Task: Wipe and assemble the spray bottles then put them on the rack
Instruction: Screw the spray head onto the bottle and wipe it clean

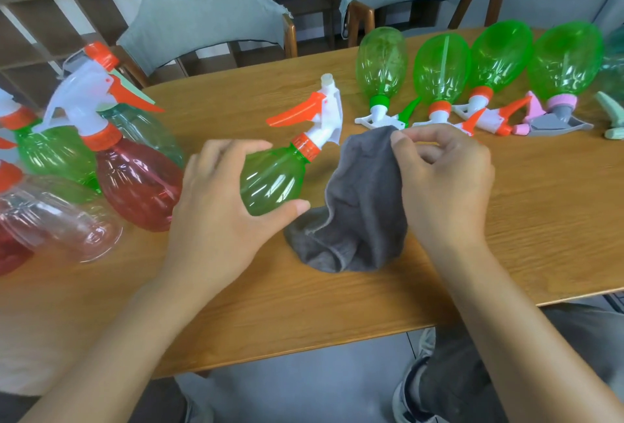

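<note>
green translucent spray bottle point(270, 182), orange collar, white trigger head fitted, lying tilted on the wooden table point(506, 220), neck toward 1 o'clock. likely thin-walled, empty, light, slick; best gripped round the belly. left hand point(216, 206) curls round its base. grey cloth point(361, 206), soft, limp, at 3 o'clock of it, touching the table; right hand point(445, 179) pinches its top edge.
</note>
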{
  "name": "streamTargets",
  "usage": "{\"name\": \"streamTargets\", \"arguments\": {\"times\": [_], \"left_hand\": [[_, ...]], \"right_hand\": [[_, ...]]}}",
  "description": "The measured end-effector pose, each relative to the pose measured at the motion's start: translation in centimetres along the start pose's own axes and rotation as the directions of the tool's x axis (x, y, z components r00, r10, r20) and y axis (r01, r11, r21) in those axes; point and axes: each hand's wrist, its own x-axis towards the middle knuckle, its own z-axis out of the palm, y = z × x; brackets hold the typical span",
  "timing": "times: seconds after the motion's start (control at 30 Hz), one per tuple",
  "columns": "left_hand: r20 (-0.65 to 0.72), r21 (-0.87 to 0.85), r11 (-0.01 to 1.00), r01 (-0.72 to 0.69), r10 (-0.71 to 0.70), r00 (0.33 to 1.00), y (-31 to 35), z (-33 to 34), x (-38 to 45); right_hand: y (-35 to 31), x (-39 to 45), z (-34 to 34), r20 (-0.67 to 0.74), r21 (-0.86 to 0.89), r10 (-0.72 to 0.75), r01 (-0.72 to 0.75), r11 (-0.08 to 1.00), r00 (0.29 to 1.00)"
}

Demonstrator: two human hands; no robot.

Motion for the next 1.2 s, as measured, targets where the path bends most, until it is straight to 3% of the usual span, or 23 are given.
{"name": "streamTargets", "arguments": {"times": [0.13, 0.23, 0.33, 0.43, 0.53, 0.6, 0.7, 0.8, 0.97, 1.2], "left_hand": [[-0.006, -0.113, 0.994, -0.014, 0.013, 1.0, -0.8, -0.3, -0.1], [0.03, -0.165, 0.985, -0.047, 0.053, 0.998, -1.2, -0.6, 0.1], [0.073, -0.165, 0.983, -0.086, 0.099, 0.992, -1.1, -0.7, 0.4], [0.109, -0.181, 0.976, -0.123, 0.144, 0.984, -1.1, -0.8, 0.5], [0.131, -0.177, 0.971, -0.163, 0.188, 0.973, -1.2, -0.9, 0.6], [0.146, -0.194, 0.968, -0.157, 0.187, 0.971, -1.3, -1.0, 0.5], [0.174, -0.222, 0.966, -0.13, 0.171, 0.97, -1.4, -1.2, 0.4], [0.182, -0.207, 0.971, -0.119, 0.158, 0.971, -1.3, -1.1, 0.2], [0.197, -0.141, 0.981, -0.134, 0.16, 0.967, -0.9, -1.0, 0.3], [0.176, 0.015, 0.993, -0.117, 0.113, 0.978, 0.7, -0.5, 0.4]], "right_hand": [[0.5, 0.8, -0.2, 0.023, -0.012, 0.105, -0.105, 0.994, 0.994], [0.3, 0.8, 0.3, 0.172, 0.235, 0.259, -0.295, 0.926, 0.95], [-0.2, 0.5, 0.6, 0.453, 0.455, 0.309, -0.515, 0.727, 0.836], [-0.8, 0.2, 0.3, 0.705, 0.509, 0.223, -0.699, 0.502, 0.674], [-0.6, 0.4, 0.0, 0.829, 0.449, 0.141, -0.796, 0.406, 0.54], [-0.5, 0.6, 0.0, 0.856, 0.426, 0.128, -0.825, 0.373, 0.5], [-0.4, 1.0, 0.0, 0.869, 0.429, 0.115, -0.85, 0.306, 0.481], [-0.5, 1.3, 0.0, 0.859, 0.43, 0.135, -0.839, 0.334, 0.493], [-0.6, 1.0, -0.2, 0.898, 0.375, 0.113, -0.872, 0.314, 0.426], [-0.4, 1.0, -0.2, 0.85, 0.438, 0.132, -0.823, 0.363, 0.51]]}}
